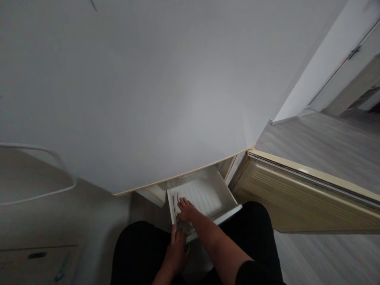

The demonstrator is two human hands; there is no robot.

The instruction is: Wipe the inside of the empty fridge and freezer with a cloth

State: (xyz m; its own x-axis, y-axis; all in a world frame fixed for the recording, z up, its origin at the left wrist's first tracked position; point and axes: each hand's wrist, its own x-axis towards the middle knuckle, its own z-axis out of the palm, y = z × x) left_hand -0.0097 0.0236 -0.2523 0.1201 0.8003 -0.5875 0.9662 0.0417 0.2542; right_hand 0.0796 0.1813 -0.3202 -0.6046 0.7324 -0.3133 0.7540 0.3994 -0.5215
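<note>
at the far left we saw a pale cabinet front (38, 261) with a dark slot handle (37, 255) low down, and above it a curved white rim (44, 194) running across a grey surface. over most of the view stood a large white door panel (154, 91), its lower edge trimmed in cream, tilting down toward the middle.

below that edge a white plastic drawer (208, 190) was pulled out toward us, its floor ribbed with narrow ridges. our knees in black trousers (139, 253) sat just in front of it, one on each side of the drawer's front.

our left hand (175, 253) lay at the drawer's front left corner, palm down, fingers together and pointing forward along the front wall, touching it; whether they curled under the edge we could not tell, as that part was dim. our right hand (185, 209) was just beyond, reaching into the drawer from the right, with the forearm crossing the front rim. its fingers were spread a little and pressed flat against the ribbed floor near the left wall, clamped on nothing that we could see.

to the right of the drawer a cream, ridged door (297, 198) stood swung open, well apart from both hands. beyond it lay grey wood-grain flooring (314, 142), and at the far right a white door frame (329, 63) ran up to the corner.
</note>
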